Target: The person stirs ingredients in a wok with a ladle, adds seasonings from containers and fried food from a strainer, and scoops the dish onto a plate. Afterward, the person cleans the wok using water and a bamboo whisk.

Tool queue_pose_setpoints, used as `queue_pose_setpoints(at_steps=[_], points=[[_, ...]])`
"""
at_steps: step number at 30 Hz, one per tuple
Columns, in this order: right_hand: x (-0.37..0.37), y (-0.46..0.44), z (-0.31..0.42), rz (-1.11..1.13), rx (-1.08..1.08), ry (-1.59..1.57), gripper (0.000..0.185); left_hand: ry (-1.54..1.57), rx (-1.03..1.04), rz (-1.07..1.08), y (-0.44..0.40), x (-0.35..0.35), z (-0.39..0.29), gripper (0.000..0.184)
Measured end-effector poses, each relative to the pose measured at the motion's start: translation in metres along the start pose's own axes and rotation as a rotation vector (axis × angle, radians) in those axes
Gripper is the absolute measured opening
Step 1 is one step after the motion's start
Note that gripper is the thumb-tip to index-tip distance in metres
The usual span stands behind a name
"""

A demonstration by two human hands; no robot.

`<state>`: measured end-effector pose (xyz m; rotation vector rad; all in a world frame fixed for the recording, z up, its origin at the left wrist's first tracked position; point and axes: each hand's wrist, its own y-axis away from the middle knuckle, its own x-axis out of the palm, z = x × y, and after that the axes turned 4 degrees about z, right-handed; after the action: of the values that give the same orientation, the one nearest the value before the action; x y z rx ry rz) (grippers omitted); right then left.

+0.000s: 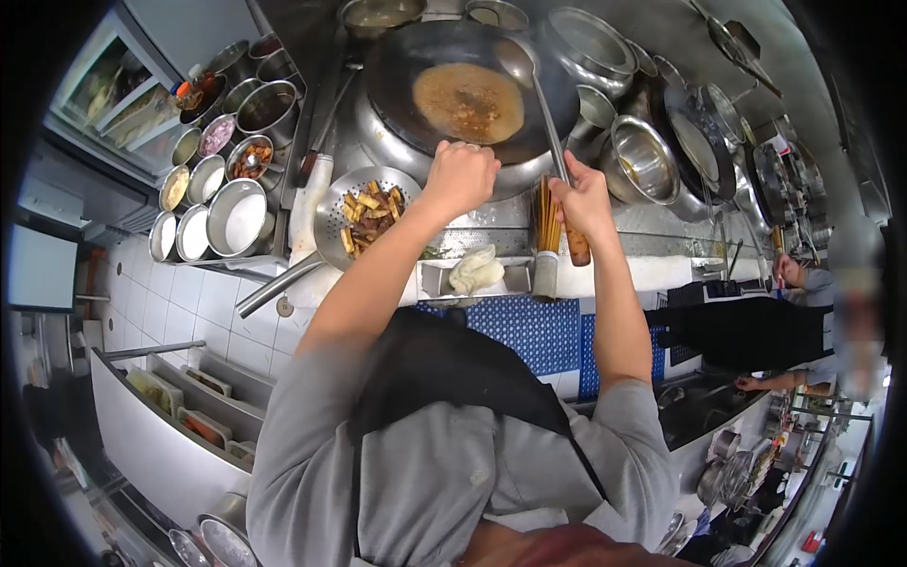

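My right hand (586, 203) is wrapped around the handle of a ladle (516, 60), whose bowl rests at the upper right of a large black wok (397, 80). Brown, bubbling liquid (468, 104) with small bits pools in the wok. At the wok's near rim, my left hand (463, 177) is closed in a fist; whatever its fingers grip is hidden. Left of that forearm sits a perforated strainer (328, 219) holding browned, cut pieces of food (373, 215). A bamboo wok brush (546, 231) stands beside my right hand.
A crumpled pale cloth (477, 271) lies in a narrow metal tray (435, 281) at the counter's front edge. Several metal pots of ingredients, including a large one of white contents (243, 219), stand at left. Steel bowls (645, 159) crowd the right. Another person (756, 326) works farther right.
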<state>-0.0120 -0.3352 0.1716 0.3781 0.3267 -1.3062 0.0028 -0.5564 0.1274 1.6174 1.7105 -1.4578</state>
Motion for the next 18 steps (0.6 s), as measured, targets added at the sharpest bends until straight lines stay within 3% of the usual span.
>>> queue_pose_setpoints(at_steps=[3,8,11,12,15,18], points=[[-0.002,0.007,0.000,-0.020,-0.027,0.132,0.063,-0.001,-0.026,-0.020,-0.005,0.016,0.011,0.025],[-0.019,0.036,-0.010,0.015,0.082,0.100,0.063,0.007,-0.020,0.037,-0.002,0.022,0.020,0.022],[-0.026,0.032,-0.039,-0.048,-0.067,0.386,0.061,0.026,-0.018,0.025,-0.009,0.009,0.010,0.023],[-0.027,0.021,-0.049,-0.171,-0.350,0.669,0.059,0.028,-0.015,0.020,-0.009,0.010,0.010,0.024],[-0.029,0.000,-0.036,-0.197,-0.116,0.444,0.060,0.012,0.003,0.011,-0.014,0.015,0.016,0.026],[-0.044,-0.052,-0.035,-0.249,-0.112,0.171,0.061,0.035,-0.013,0.035,-0.016,0.014,0.017,0.025]])
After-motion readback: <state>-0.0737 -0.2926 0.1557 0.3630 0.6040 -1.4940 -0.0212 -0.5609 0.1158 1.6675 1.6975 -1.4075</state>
